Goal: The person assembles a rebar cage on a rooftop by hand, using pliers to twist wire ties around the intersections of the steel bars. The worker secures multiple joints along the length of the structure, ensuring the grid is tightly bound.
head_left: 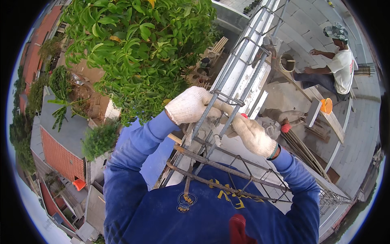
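Note:
My left hand (pixel 189 106), in a pale knit glove, reaches into a long rebar cage (pixel 234 67), one bar crossing in front of it. Its fingers curl together among the bars; what they pinch is hidden. From the right, my right hand (pixel 255 136), gloved alike, is closed beside the same bars. A small red tip (pixel 244 116) shows by its fingers, but the thing it belongs to cannot be made out. Both hands meet near a square stirrup (pixel 229 99). Closer to my chest, a second cage (pixel 239 189) of bars and stirrups runs off to the right.
A leafy tree (pixel 142 44) crowds the left side, above rooftops far below. At the right, a person in a white shirt (pixel 343 67) sits near a wooden plank (pixel 333 126), a bucket (pixel 287 63) and an orange container (pixel 326 106). Block walls (pixel 304 24) rise behind.

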{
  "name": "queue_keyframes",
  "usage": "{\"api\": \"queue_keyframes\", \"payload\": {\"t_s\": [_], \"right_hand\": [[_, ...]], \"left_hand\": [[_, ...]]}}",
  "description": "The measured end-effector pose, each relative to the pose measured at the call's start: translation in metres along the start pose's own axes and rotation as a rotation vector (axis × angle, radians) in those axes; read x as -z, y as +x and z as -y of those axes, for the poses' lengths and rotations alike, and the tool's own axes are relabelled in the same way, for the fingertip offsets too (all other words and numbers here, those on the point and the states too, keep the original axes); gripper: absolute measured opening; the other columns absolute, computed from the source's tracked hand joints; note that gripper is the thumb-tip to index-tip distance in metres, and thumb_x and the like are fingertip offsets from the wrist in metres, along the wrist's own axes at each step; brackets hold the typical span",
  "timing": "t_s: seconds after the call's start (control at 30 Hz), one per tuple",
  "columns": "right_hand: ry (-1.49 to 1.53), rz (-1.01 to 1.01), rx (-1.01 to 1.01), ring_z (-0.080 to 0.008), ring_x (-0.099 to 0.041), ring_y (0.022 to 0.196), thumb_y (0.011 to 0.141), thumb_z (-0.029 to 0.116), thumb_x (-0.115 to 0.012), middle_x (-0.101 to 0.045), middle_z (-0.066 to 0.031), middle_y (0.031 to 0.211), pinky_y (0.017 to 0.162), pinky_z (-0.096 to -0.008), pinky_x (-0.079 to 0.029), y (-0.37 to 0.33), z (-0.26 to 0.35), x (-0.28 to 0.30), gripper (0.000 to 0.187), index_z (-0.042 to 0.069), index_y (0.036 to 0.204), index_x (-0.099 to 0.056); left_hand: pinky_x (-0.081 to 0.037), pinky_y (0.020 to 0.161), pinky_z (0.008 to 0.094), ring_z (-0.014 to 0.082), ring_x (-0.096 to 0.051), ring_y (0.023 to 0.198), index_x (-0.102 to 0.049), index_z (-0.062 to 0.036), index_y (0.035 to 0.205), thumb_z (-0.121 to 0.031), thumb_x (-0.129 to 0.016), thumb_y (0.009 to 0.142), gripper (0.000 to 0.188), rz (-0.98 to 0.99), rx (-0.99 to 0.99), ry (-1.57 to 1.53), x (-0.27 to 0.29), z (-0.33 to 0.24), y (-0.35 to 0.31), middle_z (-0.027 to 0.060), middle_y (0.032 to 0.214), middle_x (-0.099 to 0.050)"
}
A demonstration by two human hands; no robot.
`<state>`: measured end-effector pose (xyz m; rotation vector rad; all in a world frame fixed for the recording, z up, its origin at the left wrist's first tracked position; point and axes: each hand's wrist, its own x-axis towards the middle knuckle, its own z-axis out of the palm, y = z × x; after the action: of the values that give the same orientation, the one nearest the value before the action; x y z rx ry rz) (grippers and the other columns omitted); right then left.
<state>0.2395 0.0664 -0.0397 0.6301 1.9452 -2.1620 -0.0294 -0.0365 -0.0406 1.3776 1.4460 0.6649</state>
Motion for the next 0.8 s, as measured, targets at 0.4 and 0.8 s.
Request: {"api": "queue_keyframes", "payload": {"t_s": [0.4, 0.8], "right_hand": [[-1.031, -0.427, 0.336, -0.0358, -0.076, 0.096, 0.103, 0.029, -0.071, -0.078, -0.0131, 0.101, 0.083, -0.0485, -0.061, 0.008, 0.03, 0.002, 0.023, 0.012, 0.118, -0.075], [-0.345, -0.366, -0.083, -0.0354, -0.078, 0.092, 0.11, 0.028, -0.059, -0.078, -0.0198, 0.103, 0.084, -0.044, -0.061, 0.002, 0.035, 0.009, 0.03, 0.011, 0.129, -0.074]], "left_hand": [[-0.058, 0.073, 0.0306, 0.0095, -0.069, 0.077, -0.083, 0.0025, 0.106, -0.024, -0.081, 0.097, 0.028, -0.046, 0.268, -0.173, 0.011, -0.01, -0.011, 0.006, 0.085, -0.079], [-0.059, 0.075, 0.0334, 0.0156, -0.073, 0.079, -0.083, -0.0003, 0.111, -0.023, -0.088, 0.092, 0.03, 0.033, 0.169, -0.045, 0.01, -0.014, -0.008, 0.013, 0.092, -0.082]]}}
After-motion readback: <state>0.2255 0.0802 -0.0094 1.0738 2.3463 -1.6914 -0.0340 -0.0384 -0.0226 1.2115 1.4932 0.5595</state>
